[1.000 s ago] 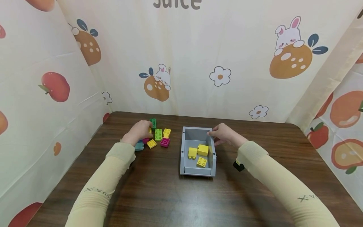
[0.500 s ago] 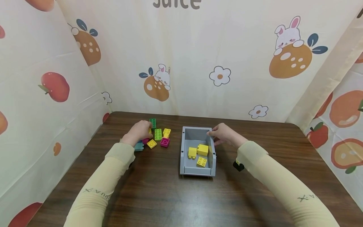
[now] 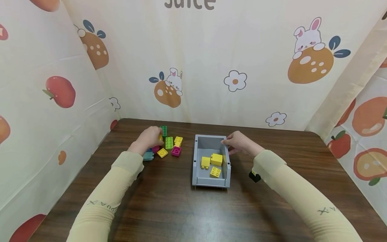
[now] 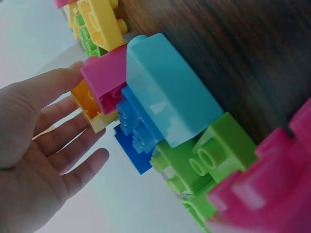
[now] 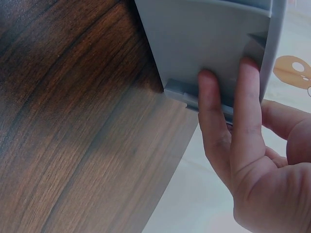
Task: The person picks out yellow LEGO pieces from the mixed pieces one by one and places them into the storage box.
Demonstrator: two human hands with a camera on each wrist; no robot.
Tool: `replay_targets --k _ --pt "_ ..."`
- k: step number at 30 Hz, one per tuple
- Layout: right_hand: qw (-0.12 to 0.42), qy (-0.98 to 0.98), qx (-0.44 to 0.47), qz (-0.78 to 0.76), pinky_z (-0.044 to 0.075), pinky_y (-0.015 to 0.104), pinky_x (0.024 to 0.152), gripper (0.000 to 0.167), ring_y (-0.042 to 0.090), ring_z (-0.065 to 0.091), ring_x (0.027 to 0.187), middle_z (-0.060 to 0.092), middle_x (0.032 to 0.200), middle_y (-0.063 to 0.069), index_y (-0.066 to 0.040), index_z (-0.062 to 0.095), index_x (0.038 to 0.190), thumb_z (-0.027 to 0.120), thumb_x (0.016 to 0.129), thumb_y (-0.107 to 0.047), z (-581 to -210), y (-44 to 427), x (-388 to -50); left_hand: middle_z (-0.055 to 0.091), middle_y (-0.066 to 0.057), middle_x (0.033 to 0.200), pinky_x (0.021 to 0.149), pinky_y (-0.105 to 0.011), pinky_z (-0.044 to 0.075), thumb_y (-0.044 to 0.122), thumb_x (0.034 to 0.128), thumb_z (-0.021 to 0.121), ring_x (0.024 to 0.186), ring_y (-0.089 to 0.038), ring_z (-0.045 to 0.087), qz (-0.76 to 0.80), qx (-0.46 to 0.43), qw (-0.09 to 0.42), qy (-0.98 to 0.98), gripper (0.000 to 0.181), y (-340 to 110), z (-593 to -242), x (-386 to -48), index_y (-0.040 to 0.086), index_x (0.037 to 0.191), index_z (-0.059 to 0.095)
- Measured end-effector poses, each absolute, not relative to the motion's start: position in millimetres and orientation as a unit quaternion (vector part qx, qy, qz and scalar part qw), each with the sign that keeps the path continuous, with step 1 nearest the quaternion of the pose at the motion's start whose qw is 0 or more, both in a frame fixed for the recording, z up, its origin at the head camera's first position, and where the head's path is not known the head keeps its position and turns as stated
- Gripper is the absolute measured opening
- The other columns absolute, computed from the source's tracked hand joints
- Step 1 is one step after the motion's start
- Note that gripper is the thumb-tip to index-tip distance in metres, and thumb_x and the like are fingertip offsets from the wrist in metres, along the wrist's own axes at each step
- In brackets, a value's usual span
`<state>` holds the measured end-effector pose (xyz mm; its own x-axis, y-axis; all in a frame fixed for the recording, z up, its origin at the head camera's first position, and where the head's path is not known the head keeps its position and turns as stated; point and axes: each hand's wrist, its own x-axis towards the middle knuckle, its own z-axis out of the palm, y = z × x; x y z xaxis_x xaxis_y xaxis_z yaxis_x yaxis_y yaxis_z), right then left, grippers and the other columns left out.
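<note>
"Three yellow blocks (image 3: 216, 159) lie in the box (image 3: 208, 143) on the desk (image 3: 181, 218). And the left hand (image 3: 149, 137)?"

"Clamped on another yellow block (image 4: 86, 99), pinched between thumb and fingers among loose blocks (image 3: 169, 143) left of the box, just beside a pink block (image 4: 104, 73)."

"The right hand (image 3: 241, 141)?"

"Gripping the box's right wall near the far corner, thumb over the rim, two fingers against the outside."

Free lane between loose bricks (image 3: 169, 143) and gray bin (image 3: 210, 182); right hand (image 3: 240, 142) blocks bin's far-right corner.
</note>
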<state>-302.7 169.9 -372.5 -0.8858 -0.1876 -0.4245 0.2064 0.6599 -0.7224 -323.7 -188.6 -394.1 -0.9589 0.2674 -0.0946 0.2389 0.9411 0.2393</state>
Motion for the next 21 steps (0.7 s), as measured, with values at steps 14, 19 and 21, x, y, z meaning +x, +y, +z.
replay_targets --k 14,19,21 --pt "0.242 0.874 0.008 -0.422 0.058 0.029 0.068 0.035 0.02 0.063 0.078 0.061 0.106 0.02 0.007 0.058 0.119 0.057 0.095 -0.019 -372.7 170.5 -303.2 0.065 -0.015 0.105 0.087 -0.041 0.051 0.016 0.0801 0.073 0.092 -0.026 0.057 0.103 0.153 0.046 0.982 0.042 -177.8 -374.1 -323.7 -0.003 0.116 0.062" --pt "0.243 0.872 0.007 -0.426 0.058 0.029 0.067 0.035 0.02 0.063 0.078 0.061 0.106 0.02 0.007 0.058 0.119 0.057 0.095 -0.019 -373.0 170.2 -303.2 0.065 -0.015 0.104 0.085 -0.04 0.052 0.015 0.0805 0.073 0.09 -0.025 0.058 0.106 0.162 0.043 0.98 0.039 -173.0 -366.7 -320.9 -0.002 0.114 0.063" --pt "0.243 0.872 0.006 -0.425 0.058 0.029 0.068 0.035 0.02 0.063 0.078 0.061 0.106 0.02 0.007 0.058 0.119 0.057 0.095 -0.019 -373.0 170.3 -302.7 0.065 -0.015 0.105 0.085 -0.041 0.052 0.016 0.0812 0.073 0.091 -0.026 0.058 0.109 0.162 0.045 0.98 0.038 -171.1 -363.9 -319.2 -0.001 0.114 0.063"
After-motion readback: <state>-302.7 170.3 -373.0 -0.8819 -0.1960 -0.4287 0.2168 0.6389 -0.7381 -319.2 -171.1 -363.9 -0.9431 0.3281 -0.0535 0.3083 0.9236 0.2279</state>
